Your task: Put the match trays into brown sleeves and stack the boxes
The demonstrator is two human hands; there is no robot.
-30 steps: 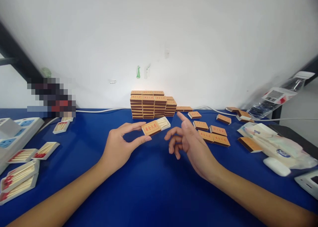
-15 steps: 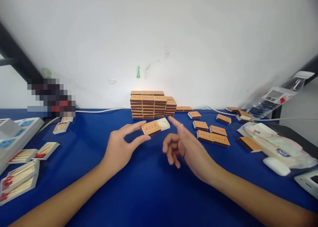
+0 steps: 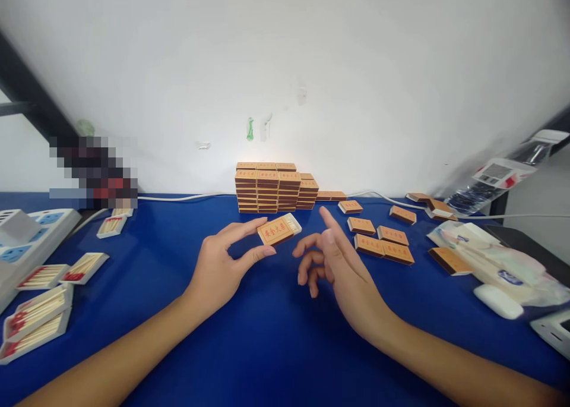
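Between its thumb and fingers my left hand [image 3: 225,258] grips a matchbox [image 3: 276,231] by its left end. The box has an orange sleeve with red lettering, and a short stretch of its white tray of matches sticks out on the right. My right hand [image 3: 341,258] hovers just right of that tray end, apart from it. Its fingers are spread and loosely curled, with nothing in them. Behind both hands, a stack of matchboxes [image 3: 267,193] stands against the wall.
Loose matchboxes [image 3: 383,249] lie at the right, near a tissue pack [image 3: 499,270], a white rounded case [image 3: 497,302] and a plastic bottle [image 3: 494,175]. Open trays of red-tipped matches [image 3: 40,312] lie at the left beside a power strip [image 3: 48,232]. A white cable [image 3: 182,198] runs along the wall.
The tray has slid further into the matchbox sleeve, so less of it sticks out. My right hand has drawn slightly right, away from the box.
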